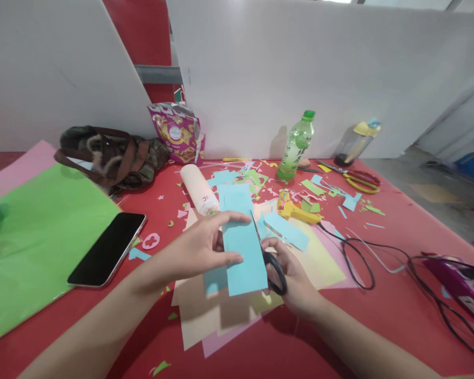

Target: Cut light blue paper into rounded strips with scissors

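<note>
My left hand (203, 245) pinches a light blue sheet of paper (243, 247), thumb and fingers lying over its face and left edge. In my right hand (294, 276) is a pair of scissors (275, 273) with black handles; its blades point away from me along the paper's right edge. Whether the blades are apart is hard to see. Beneath the blue sheet lie cream, pink and yellow papers (197, 321). A pale pink bottle (197, 188) rests on its side just beyond my left hand. Another blue paper piece (290, 231) lies to the right of the scissors.
A yellow glue gun (298, 210) trails a black cord toward a purple power strip (462, 287). Paper scraps surround a green drink bottle (296, 147). A phone (107, 250) lies left, beside green sheets (43, 237). Red-and-yellow-handled scissors (361, 180) and a snack bag (177, 131) are farther back.
</note>
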Action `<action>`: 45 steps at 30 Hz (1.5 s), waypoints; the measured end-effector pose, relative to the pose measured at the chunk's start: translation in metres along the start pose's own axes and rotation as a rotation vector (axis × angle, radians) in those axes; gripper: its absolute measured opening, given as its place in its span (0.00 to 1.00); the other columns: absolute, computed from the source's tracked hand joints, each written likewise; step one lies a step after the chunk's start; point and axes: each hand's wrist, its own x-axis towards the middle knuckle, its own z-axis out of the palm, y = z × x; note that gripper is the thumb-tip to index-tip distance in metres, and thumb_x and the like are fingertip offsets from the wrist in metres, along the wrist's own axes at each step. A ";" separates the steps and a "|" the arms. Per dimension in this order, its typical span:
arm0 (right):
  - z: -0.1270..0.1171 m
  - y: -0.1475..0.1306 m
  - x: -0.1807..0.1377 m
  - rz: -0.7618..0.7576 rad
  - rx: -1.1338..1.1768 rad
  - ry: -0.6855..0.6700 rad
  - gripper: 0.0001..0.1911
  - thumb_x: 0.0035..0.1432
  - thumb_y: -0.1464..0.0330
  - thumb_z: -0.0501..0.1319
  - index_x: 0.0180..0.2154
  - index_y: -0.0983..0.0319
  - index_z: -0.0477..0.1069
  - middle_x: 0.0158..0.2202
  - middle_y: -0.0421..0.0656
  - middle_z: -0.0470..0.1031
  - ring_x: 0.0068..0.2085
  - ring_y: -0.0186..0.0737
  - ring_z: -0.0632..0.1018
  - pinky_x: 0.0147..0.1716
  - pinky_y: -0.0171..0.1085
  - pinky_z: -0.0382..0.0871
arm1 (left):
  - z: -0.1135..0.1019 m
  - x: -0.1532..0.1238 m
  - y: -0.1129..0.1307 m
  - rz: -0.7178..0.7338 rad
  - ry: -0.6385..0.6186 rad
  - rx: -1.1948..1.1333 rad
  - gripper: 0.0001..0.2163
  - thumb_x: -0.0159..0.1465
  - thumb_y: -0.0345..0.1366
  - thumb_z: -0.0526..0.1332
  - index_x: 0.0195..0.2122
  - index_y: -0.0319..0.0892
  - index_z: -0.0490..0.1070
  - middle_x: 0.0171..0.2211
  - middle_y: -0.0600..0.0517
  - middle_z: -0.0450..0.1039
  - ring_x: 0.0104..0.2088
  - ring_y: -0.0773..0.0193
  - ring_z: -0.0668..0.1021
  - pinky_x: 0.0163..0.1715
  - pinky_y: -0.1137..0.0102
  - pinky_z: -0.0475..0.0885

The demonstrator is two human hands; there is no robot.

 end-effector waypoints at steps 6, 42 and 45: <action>-0.003 0.003 0.000 0.006 0.019 -0.019 0.22 0.43 0.55 0.62 0.34 0.58 0.55 0.18 0.31 0.63 0.15 0.26 0.66 0.14 0.27 0.58 | 0.001 0.001 0.000 -0.005 0.007 -0.024 0.22 0.51 0.32 0.61 0.47 0.42 0.57 0.22 0.60 0.65 0.21 0.72 0.70 0.17 0.79 0.63; 0.004 -0.006 -0.001 0.005 0.135 0.079 0.21 0.41 0.54 0.62 0.34 0.57 0.59 0.19 0.34 0.54 0.19 0.30 0.57 0.21 0.32 0.55 | 0.008 0.002 -0.009 0.062 -0.006 0.216 0.23 0.51 0.38 0.61 0.49 0.46 0.59 0.24 0.58 0.60 0.22 0.70 0.65 0.21 0.76 0.62; 0.003 -0.006 0.000 0.007 0.138 0.083 0.20 0.41 0.54 0.62 0.34 0.56 0.59 0.20 0.34 0.56 0.19 0.30 0.57 0.21 0.32 0.56 | 0.009 0.002 -0.010 0.069 -0.017 0.209 0.23 0.52 0.37 0.61 0.49 0.46 0.59 0.24 0.57 0.62 0.23 0.69 0.66 0.22 0.75 0.63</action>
